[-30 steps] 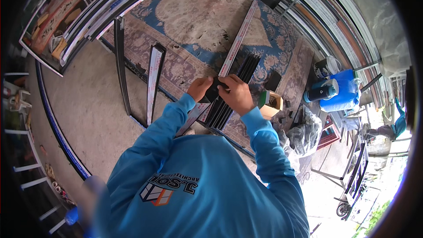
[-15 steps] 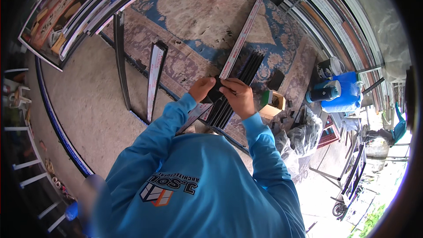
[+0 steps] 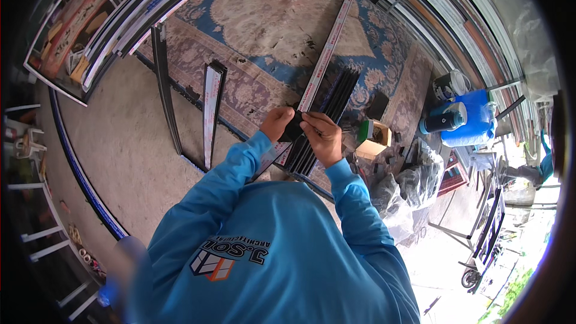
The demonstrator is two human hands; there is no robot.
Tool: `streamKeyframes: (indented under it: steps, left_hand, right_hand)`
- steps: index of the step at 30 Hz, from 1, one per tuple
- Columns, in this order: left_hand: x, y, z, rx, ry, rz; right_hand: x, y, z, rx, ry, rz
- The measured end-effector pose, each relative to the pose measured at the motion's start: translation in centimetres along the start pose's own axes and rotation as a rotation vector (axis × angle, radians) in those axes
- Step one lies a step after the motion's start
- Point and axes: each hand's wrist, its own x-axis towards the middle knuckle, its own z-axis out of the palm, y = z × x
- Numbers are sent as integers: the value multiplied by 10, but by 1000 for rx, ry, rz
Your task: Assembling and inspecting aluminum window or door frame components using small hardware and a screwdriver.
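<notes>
My left hand (image 3: pixel 276 123) grips a small black flat piece (image 3: pixel 292 128), with the thumb on its upper edge. On the other side, my right hand (image 3: pixel 323 138) pinches at the upper right corner of the same piece, thumb and fingers pressed together. Whether a smaller part sits in that pinch is too small to see. Under and beyond the hands runs a long profile bar (image 3: pixel 327 54) covered in pale printed film. A bundle of black profile bars (image 3: pixel 339 105) lies just right of it, partly hidden by my right hand.
An open cardboard box (image 3: pixel 373 138) with small parts stands to the right, near clear plastic bags (image 3: pixel 414 186). Behind it are a blue jug (image 3: pixel 471 126) and a dark bottle (image 3: pixel 444 121). Film-covered bars (image 3: pixel 213 99) stand at left. A patterned carpet (image 3: pixel 258 18) covers the floor ahead.
The fingers of my right hand have shifted slightly at the black piece's corner. My left hand keeps its grip. The whole view has turned a little.
</notes>
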Motion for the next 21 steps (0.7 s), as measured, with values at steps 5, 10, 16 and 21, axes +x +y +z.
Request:
streamKeyframes:
  steps: [5,10,16,21]
  left_hand:
    - [-3,11,1,-2,-46,-23]
    - [-3,14,2,42,-73,-77]
    - [0,12,8,155,137,-226]
    - [-2,-6,-8,126,160,-297]
  right_hand:
    - [-5,2,-1,-50,2,-63]
    - [-12,13,3,-64,22,-132]
    - [-12,16,-2,-44,-13,-106]
    - [-28,31,9,291,-15,61]
